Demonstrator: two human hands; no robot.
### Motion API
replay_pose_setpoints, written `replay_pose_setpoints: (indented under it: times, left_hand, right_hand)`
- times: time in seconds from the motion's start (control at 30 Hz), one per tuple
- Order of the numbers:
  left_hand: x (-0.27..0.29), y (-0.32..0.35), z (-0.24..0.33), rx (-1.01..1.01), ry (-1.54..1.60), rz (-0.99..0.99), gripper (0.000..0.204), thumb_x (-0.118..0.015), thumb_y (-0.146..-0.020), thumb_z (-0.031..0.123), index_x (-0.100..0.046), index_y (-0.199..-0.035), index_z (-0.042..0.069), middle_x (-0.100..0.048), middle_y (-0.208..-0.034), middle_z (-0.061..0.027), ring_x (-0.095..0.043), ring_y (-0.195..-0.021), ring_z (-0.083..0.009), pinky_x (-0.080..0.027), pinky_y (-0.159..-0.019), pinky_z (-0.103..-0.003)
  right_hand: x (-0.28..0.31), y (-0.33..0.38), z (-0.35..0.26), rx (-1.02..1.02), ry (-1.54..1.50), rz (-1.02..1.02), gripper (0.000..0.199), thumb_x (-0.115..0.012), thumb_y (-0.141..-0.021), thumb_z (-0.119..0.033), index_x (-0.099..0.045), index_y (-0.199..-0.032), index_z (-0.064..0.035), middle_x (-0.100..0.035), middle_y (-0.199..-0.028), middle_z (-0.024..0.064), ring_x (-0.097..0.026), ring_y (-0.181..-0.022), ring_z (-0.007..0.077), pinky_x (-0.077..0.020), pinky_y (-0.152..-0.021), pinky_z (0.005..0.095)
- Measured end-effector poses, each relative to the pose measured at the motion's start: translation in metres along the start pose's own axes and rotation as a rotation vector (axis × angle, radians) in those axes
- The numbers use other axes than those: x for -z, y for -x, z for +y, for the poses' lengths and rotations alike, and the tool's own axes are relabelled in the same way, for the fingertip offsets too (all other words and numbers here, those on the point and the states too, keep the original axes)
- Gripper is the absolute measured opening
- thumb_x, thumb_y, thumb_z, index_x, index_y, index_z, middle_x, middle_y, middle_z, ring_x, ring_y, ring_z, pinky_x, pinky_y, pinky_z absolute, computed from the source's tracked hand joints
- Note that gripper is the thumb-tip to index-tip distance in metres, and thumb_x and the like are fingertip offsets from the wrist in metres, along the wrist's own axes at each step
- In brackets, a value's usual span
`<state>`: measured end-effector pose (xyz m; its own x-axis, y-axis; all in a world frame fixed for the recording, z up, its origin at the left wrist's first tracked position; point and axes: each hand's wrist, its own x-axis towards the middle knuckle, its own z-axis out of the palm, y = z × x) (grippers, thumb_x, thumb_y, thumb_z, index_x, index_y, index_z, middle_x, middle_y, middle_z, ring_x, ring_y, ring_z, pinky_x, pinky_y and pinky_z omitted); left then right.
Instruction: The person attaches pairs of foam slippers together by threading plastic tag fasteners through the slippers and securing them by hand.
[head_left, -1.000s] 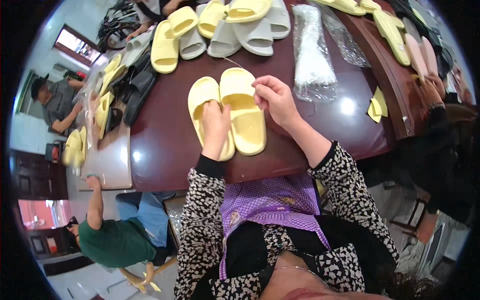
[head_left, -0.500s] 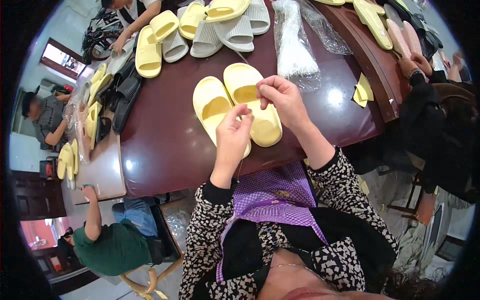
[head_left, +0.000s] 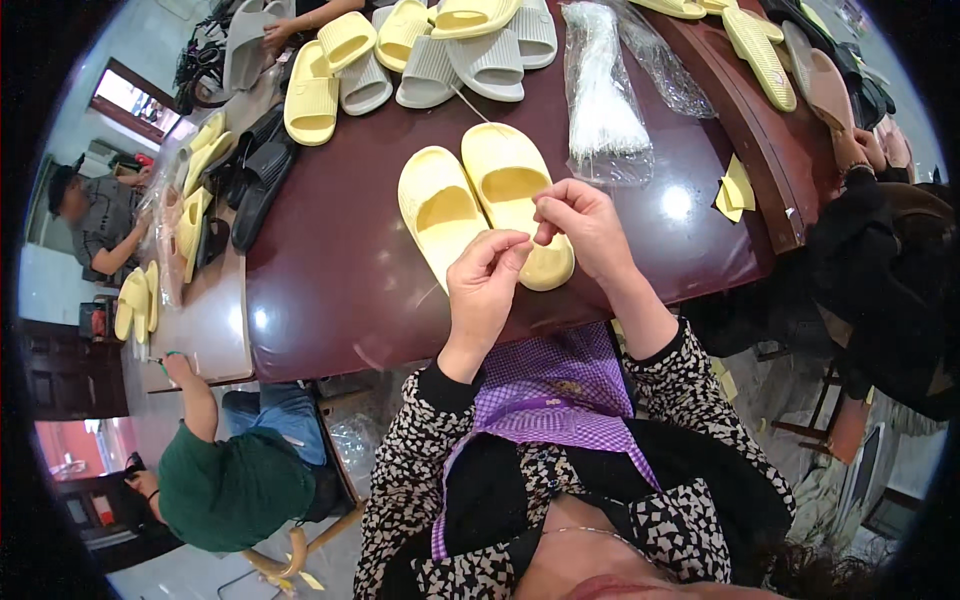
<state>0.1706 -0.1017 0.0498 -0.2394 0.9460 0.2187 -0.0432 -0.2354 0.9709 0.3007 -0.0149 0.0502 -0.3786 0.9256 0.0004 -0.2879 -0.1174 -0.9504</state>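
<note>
A pair of yellow slide slippers, the left one (head_left: 434, 205) and the right one (head_left: 500, 160), lies side by side on the dark red table in front of me. Over the near part of the left slipper is my left hand (head_left: 482, 285), thumb and forefinger pinched. My right hand (head_left: 585, 225) pinches close beside it, above the right slipper. Whatever is between the fingertips is too thin to make out. A thin pale strand (head_left: 472, 104) runs from the right slipper's far end toward the grey slippers.
Yellow slippers (head_left: 310, 95) and grey slippers (head_left: 487, 68) are heaped at the far side. A clear bag of white strands (head_left: 605, 90) lies right of them, with yellow paper pieces (head_left: 735, 190) nearer. People work at both sides; one in a green shirt (head_left: 235, 490) sits at left.
My hands have drawn nearer each other, the left rising and turning toward the right fingertips. The whole view has shifted slightly. At far left, a person's hand now holds up a grey slipper.
</note>
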Motion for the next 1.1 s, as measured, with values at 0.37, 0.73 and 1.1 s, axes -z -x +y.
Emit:
replay_pose_setpoints:
  times: [0.37,0.73,1.1]
  left_hand:
    - [0.008,0.027,0.003,0.419,0.494,0.007,0.016,-0.053,-0.091,0.012,-0.058,-0.093,-0.002,-0.061,-0.082,-0.0089,-0.05,-0.057,-0.009,-0.041,-0.05,-0.021]
    - [0.008,0.054,-0.007,0.848,0.605,-0.154,0.016,-0.051,-0.091,0.015,-0.056,-0.089,0.0,-0.058,-0.075,-0.0082,-0.051,-0.054,-0.0116,-0.039,-0.046,-0.023]
    - [0.017,0.02,-0.015,0.846,0.508,-0.159,0.016,-0.048,-0.091,0.014,-0.054,-0.084,0.002,-0.058,-0.068,-0.0078,-0.049,-0.048,-0.0126,-0.037,-0.04,-0.023]
  right_hand:
    - [0.025,0.038,0.014,0.021,0.638,-0.001,0.017,-0.059,-0.08,-0.011,-0.055,-0.07,0.0027,-0.053,-0.055,0.0038,-0.049,-0.051,0.0084,-0.0394,-0.046,0.0266]
    - [0.03,0.067,0.007,-0.068,0.989,-0.188,0.021,-0.056,-0.072,-0.015,-0.057,-0.068,0.0058,-0.056,-0.062,0.0227,-0.058,-0.055,0.0342,-0.0448,-0.053,0.0399]
    - [0.033,0.011,-0.011,-0.427,1.098,-0.33,0.025,-0.055,-0.072,-0.019,-0.06,-0.067,0.0045,-0.06,-0.063,0.0225,-0.062,-0.059,0.0317,-0.0478,-0.057,0.0396]
